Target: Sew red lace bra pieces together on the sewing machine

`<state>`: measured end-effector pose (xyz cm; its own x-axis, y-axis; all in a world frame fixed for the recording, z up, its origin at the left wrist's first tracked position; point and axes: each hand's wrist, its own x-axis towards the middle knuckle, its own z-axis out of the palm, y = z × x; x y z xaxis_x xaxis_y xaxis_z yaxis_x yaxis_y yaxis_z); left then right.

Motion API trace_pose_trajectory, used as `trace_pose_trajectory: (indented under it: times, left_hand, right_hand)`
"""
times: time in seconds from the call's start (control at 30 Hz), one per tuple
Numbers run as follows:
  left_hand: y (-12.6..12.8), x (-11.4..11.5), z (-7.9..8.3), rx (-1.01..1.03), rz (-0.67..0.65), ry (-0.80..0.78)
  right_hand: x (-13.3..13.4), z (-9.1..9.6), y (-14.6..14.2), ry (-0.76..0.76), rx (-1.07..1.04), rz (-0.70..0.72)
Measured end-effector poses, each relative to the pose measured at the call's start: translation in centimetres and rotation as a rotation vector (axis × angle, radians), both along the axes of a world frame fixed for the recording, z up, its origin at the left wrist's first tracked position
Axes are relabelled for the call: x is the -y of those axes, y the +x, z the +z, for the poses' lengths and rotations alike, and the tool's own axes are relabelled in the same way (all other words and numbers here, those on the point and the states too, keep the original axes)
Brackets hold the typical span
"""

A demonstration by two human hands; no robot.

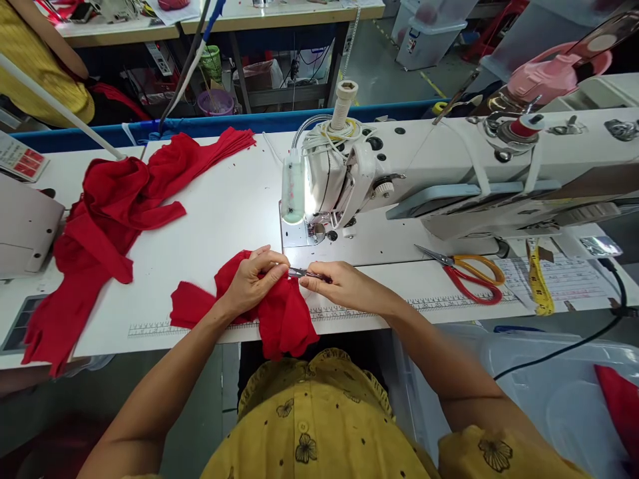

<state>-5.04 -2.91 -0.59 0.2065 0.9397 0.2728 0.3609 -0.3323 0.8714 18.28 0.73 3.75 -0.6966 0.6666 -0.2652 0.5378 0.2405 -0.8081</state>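
Observation:
A piece of red fabric (287,319) lies bunched at the table's front edge and hangs a little over it. My left hand (257,276) pinches its upper part between thumb and fingers. In my right hand (339,285) is a pair of small metal thread snips (299,272), with the blades pointing left at the fabric by my left fingertips. The exact spot where the blades meet the cloth is hidden by my fingers. Just beyond both hands stands the needle area of a white sewing machine (339,176).
More red fabric (104,226) is heaped on the left. Orange-and-red scissors (472,273) and a yellow tape measure (539,279) lie at the right on the table. A clear plastic bin (549,362) stands below right. Another person's yellow sleeve (40,73) shows at upper left.

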Motion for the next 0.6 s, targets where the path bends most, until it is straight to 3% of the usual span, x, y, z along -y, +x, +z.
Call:
trace_pose_trajectory:
  times: [0.2,0.33,0.47,0.6]
  left_hand:
    - [0.1,0.0,-0.1,-0.016,0.01,0.032]
    - [0.0,0.0,-0.3,-0.025,0.011,0.058]
    - [0.0,-0.1,-0.1,-0.005,0.077,0.089]
    - [0.2,-0.2,0.2,0.007,0.098,0.101]
  right_hand:
    - [-0.6,0.0,0.0,-0.033,0.007,0.052]
    - [-1.0,-0.2,-0.5,0.029,0.023,0.064]
    - [-0.7,-0.4,-0.2,0.155,0.047,-0.132]
    - [2.0,-0.7,-0.2,0.162,-0.026,-0.28]
